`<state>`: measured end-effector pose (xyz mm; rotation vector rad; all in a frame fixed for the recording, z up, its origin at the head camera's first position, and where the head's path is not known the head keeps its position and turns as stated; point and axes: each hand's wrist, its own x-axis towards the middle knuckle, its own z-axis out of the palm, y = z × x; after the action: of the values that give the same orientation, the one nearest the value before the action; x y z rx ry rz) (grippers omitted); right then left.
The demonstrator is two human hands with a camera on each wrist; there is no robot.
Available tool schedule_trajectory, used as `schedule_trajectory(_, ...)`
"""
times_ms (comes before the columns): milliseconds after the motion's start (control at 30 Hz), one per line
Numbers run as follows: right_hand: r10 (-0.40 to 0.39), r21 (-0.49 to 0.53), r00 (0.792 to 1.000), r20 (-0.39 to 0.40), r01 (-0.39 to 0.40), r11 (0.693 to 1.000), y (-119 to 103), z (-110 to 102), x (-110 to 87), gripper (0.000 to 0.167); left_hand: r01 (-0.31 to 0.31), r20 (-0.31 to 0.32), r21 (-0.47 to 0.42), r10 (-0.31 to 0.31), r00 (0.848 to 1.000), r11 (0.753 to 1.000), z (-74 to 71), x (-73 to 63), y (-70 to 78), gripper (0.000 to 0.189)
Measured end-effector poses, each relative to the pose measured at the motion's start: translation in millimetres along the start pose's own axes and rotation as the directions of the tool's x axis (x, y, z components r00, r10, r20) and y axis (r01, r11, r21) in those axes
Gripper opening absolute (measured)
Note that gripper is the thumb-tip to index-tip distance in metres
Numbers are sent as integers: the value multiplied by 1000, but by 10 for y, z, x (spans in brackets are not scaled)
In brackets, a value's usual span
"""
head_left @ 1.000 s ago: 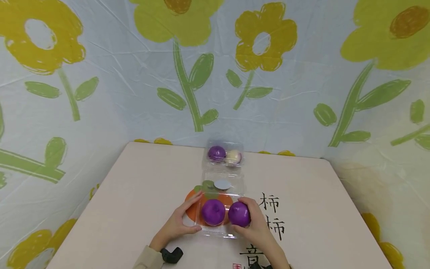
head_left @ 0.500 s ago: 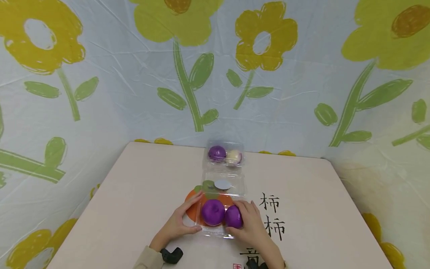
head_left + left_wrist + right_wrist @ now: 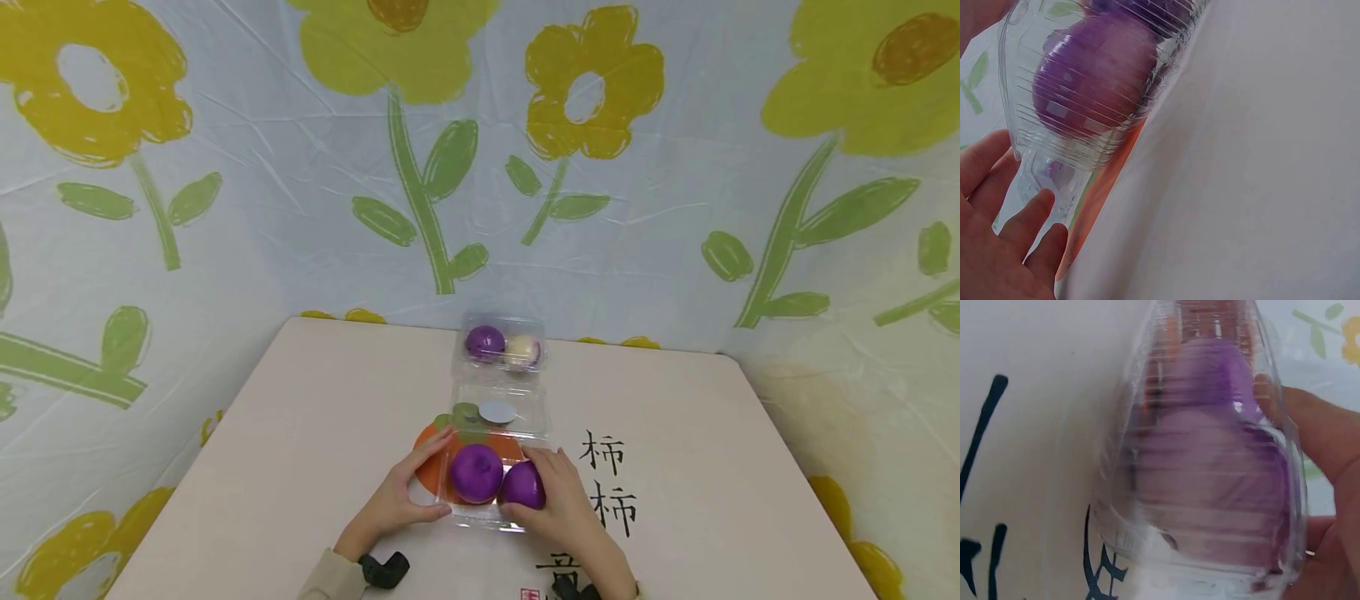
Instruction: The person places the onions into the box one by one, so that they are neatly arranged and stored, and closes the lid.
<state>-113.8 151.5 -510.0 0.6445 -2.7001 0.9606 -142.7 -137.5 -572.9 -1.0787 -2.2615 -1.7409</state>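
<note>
A clear plastic clamshell box (image 3: 480,522) lies with its lid folded back, away from the person. In its left half sits a shiny purple, onion-like ball (image 3: 476,473). A second purple onion-like ball (image 3: 523,485) is in the right half, leaning against the first. My right hand (image 3: 562,504) grips this second ball over the box's right end, fingers on its far side and thumb on its near side. My left hand (image 3: 401,492) holds the left end of the box between thumb and fingers. Through the ribbed wall, the left wrist view shows a purple ball (image 3: 1094,75).
A second clear box (image 3: 542,333) at the table's back edge contains a purple ball (image 3: 484,342) and a whitish one (image 3: 522,352). The opened lid (image 3: 534,408) carries a white oval sticker (image 3: 497,412). Black characters (image 3: 603,454) are printed on the tabletop (image 3: 352,375).
My right hand has moved left and brought the second purple ball against the first one; since half a second ago the ball has tilted slightly. My left hand stays at the box's left end.
</note>
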Motion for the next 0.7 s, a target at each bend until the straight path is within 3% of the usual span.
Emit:
schedule_trajectory(300,-89,8,996,-5,89,996,9,-114,-9,62,-11,-5,3,11,1000,1000,1,-1,-1,87)
schedule_trajectory(400,-79,8,997,-23,80,997,-4,-104,-5,55,-15,-6,3,15,1000,1000,-5,-6,-9,87)
schedule_trajectory(567,-53,-4,994,-98,53,999,-11,-42,-14,54,-14,-4,10,14,1000,1000,-2,-13,-19,87)
schedule_trajectory(700,-81,-30,982,-172,77,997,-4,14,-17,52,-3,-7,5,3,1000,1000,1,-11,-17,88)
